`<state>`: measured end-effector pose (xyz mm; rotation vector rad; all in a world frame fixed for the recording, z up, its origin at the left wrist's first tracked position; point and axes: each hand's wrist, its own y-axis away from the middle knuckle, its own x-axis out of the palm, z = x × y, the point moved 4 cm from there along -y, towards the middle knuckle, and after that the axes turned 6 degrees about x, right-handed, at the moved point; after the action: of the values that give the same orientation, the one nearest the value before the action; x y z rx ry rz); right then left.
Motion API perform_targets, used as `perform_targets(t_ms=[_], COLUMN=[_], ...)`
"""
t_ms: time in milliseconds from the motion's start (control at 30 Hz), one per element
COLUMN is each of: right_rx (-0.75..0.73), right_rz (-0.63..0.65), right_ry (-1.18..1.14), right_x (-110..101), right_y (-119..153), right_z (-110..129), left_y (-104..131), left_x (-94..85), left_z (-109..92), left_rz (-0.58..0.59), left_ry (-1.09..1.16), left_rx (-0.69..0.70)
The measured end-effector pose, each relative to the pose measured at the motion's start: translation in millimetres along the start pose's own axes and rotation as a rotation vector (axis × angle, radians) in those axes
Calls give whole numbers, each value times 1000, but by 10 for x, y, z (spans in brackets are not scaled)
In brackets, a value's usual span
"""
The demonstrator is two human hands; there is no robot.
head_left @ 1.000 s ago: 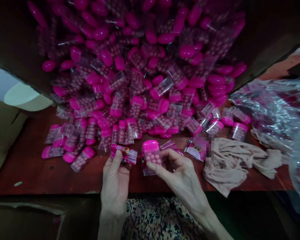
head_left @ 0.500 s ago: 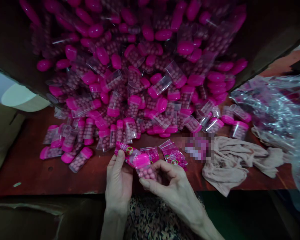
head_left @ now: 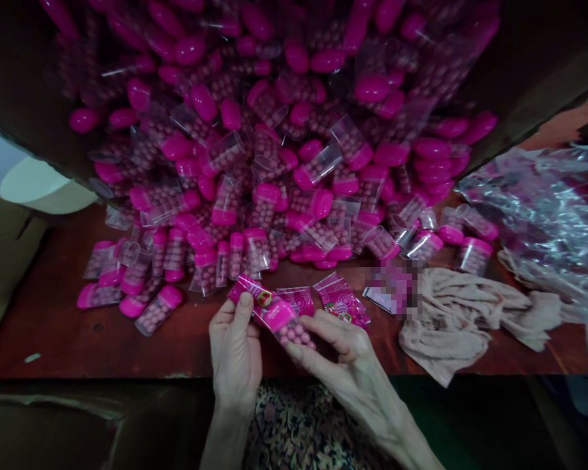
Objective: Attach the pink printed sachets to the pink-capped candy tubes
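Observation:
My left hand pinches a pink printed wrapper between thumb and fingers, near the front edge of the red-brown table. Beside it, my right hand grips a clear container of pink balls by its lower end. The container's pink cap end lies against or within the wrapper; which one I cannot tell. More flat pink wrappers rest on the table just beyond my right hand. A large heap of similar capped containers fills the space beyond both hands.
A beige cloth lies at the right near a partly pixelated pink item. Clear plastic bags are piled at the far right. A pale round tub stands at the left, by cardboard.
The container has tilted and moved slightly right, its cap now in line with the wrapper. Both hands have shifted a little to the right.

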<state>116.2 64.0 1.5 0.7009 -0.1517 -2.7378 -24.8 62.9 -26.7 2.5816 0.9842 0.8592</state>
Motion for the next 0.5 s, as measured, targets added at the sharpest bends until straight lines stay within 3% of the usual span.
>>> perform_targets(t_ms=[133, 300, 500], right_rx=[5, 9, 87], right_rz=[-5, -53, 117], right_ry=[-67, -133, -321], right_x=[20, 11, 41], right_y=[5, -6, -26], right_z=[-24, -18, -94], left_y=[31, 93, 101], left_x=[25, 108, 99], left_z=[18, -13, 44], left_rz=[31, 197, 310], left_ry=[-24, -81, -29], left_rx=[2, -2, -193])
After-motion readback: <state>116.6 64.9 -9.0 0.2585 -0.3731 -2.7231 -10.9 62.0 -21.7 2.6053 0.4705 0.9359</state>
